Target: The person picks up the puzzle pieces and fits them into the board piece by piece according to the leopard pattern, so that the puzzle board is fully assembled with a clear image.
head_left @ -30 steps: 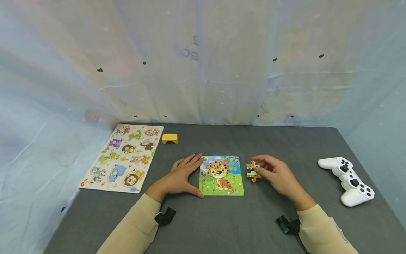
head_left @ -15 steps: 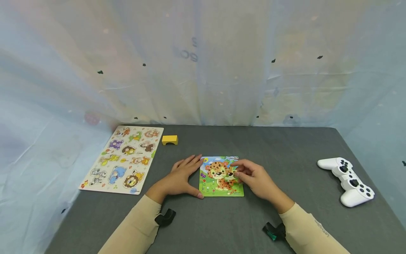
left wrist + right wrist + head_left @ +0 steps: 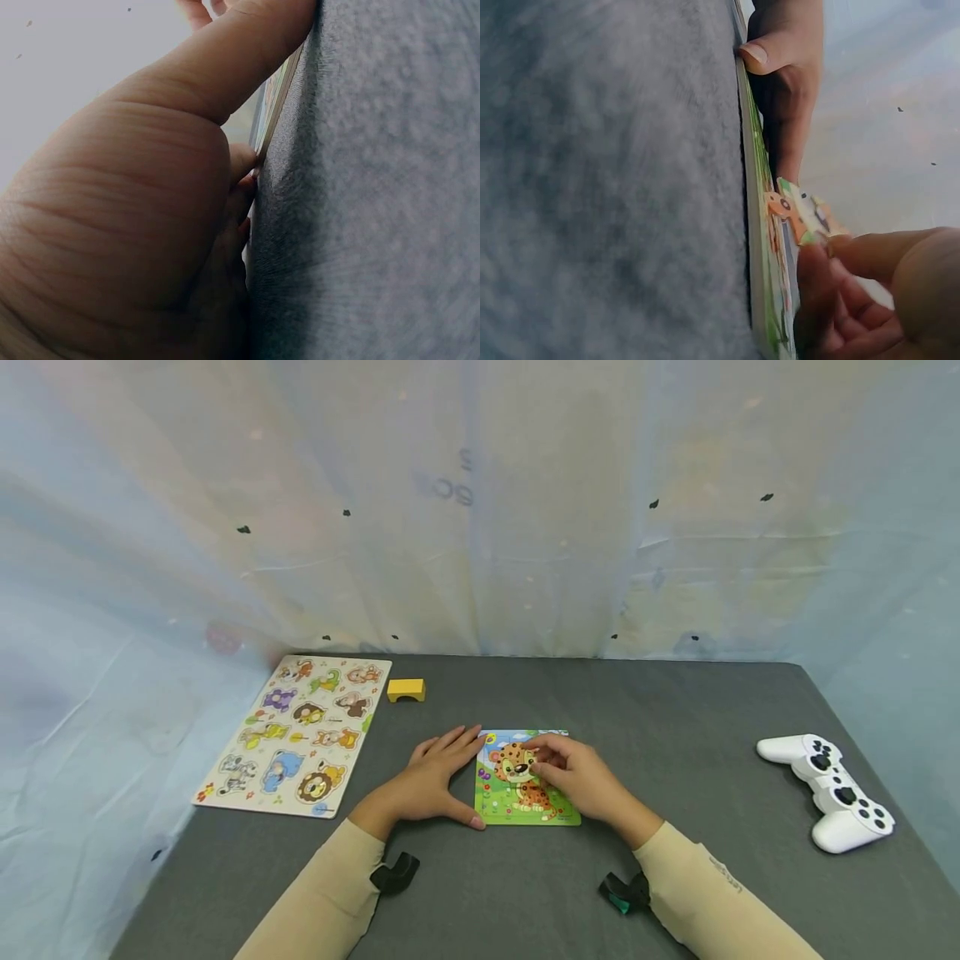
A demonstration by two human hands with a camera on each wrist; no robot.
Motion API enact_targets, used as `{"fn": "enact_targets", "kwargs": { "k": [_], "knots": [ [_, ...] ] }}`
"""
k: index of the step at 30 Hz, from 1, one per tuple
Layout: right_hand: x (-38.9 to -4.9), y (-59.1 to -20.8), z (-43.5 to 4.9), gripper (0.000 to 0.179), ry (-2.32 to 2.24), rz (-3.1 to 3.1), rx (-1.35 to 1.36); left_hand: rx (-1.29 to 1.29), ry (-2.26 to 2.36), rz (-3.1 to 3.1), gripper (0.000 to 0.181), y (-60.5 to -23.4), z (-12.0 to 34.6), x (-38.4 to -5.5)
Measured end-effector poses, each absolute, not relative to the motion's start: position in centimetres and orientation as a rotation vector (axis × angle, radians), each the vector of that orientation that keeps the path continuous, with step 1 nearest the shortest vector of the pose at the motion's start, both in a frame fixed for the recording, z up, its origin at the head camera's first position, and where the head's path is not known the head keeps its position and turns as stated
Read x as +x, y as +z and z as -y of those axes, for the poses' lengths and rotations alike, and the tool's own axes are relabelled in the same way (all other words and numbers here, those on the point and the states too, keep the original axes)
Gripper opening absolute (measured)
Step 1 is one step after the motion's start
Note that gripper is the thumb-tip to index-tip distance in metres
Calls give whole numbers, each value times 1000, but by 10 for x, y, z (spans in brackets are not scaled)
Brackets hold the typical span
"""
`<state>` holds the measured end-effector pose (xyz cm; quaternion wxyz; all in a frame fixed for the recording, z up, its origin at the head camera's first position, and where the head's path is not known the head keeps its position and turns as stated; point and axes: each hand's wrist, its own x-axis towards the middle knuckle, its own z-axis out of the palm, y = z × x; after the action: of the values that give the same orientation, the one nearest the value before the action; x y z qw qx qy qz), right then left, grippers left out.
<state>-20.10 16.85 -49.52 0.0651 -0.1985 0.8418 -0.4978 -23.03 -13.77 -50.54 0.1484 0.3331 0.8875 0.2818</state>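
A square leopard picture puzzle board [image 3: 495,808] lies on the grey table in the head view. My left hand [image 3: 431,787] rests along its left edge with the fingers spread, fingertips at the upper left corner and thumb at the lower left. Between thumb and fingers of my right hand [image 3: 581,777] a small jigsaw piece [image 3: 801,214] is pinched. It sits over the leopard's face, and in the right wrist view it is tilted against the board's surface. The fingers cover part of the picture's right side. From the left wrist, only the board's edge [image 3: 281,94] shows behind the thumb.
A larger wooden animal puzzle [image 3: 255,768] lies at the left, with a yellow arch block [image 3: 406,690] near its upper right corner. At the far right lies a white game controller [image 3: 834,793]. A pale plastic sheet [image 3: 540,510] hangs behind the table.
My right hand has carried the jigsaw piece leftward, from beside the board to over the leopard's face. The left hand has stayed in place at the board's left edge.
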Motion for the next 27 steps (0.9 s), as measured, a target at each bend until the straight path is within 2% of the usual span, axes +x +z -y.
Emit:
{"fn": "enact_targets", "kwargs": {
  "k": [8, 13, 19, 22, 27],
  "knots": [
    [-199, -496, -166, 38, -1213, -2807, -606, 954, 780, -2568, 131, -505, 138, -231],
    [-186, -490, -167, 40, -909, -2886, -836, 948, 787, -2562, 131, -504, 137, -231],
    [-169, -482, -162, 61, -500, -2925, -1069, 941, 776, -2568, 131, -502, 137, -230],
    [-165, -481, -162, 67, -442, -2865, -1112, 940, 779, -2564, 131, -503, 137, -230],
    [-165, -480, -166, 68, -431, -2756, -1107, 945, 781, -2566, 131, -505, 136, -230]
  ]
}}
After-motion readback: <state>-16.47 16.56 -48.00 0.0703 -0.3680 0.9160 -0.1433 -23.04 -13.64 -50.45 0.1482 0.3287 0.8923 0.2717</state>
